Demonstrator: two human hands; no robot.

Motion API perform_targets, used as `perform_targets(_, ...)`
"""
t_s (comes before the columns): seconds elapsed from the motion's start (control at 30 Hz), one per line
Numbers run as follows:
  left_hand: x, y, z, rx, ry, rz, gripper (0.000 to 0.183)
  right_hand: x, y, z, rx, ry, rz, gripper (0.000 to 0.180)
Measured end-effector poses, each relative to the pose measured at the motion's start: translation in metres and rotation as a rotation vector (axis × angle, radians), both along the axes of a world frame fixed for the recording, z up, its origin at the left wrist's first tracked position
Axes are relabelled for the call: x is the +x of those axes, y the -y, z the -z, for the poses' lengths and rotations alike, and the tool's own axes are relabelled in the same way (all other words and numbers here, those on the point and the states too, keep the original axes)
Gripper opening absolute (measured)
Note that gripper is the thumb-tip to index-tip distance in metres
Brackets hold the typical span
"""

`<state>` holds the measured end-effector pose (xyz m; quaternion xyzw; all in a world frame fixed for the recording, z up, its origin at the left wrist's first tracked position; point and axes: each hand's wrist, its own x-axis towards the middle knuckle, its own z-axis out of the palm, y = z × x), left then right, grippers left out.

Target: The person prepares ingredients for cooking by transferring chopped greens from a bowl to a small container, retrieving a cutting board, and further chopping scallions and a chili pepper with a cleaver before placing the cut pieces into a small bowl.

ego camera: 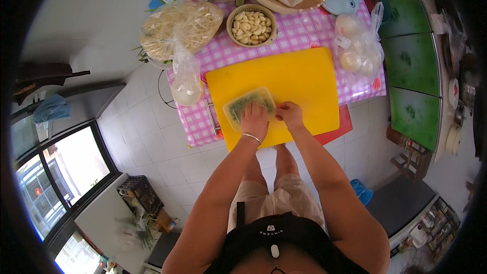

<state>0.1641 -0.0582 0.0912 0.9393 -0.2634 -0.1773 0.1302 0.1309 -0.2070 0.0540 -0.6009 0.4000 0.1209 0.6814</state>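
A rectangular plastic container with chopped greens showing through its clear top sits on the left part of a yellow cutting board. My left hand, with a bracelet at the wrist, lies flat on the container's top, fingers pointing away from me. At the container's right edge, my right hand has its thumb and fingertips pinched together, touching the rim or corner. Whether it grips the rim cannot be told. The board rests on a pink checkered tablecloth and reaches past the table's near edge.
Behind the board stands a basket of peeled garlic cloves. A bag of noodle-like strands and a white bowl are at left. A plastic bag of round items lies right. A woven tray with cloth is farther back.
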Motion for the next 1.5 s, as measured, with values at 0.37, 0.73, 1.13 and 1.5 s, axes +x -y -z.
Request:
perform_targets(0.37, -0.002, 0.012, 0.005, -0.062, 0.05, -0.021, 0.05, -0.007, -0.013, 0.003, -0.44, 0.053, -0.027, 0.009)
perform_targets(0.73, 0.009, -0.008, -0.005, -0.51, 0.04, -0.177, 0.014, 0.0, -0.015, -0.018, -0.176, 0.097, 0.106, 0.011)
perform_targets(1.13, 0.032, -0.029, -0.05, -0.748, -0.096, -0.562, 0.009, 0.003, -0.014, -0.015, -0.24, 0.087, -0.005, 0.008)
perform_targets(1.5, 0.071, -0.077, -0.072, -0.972, -0.343, -1.093, 0.012, -0.037, 0.04, 0.0, -0.193, 0.1, 0.246, 0.005)
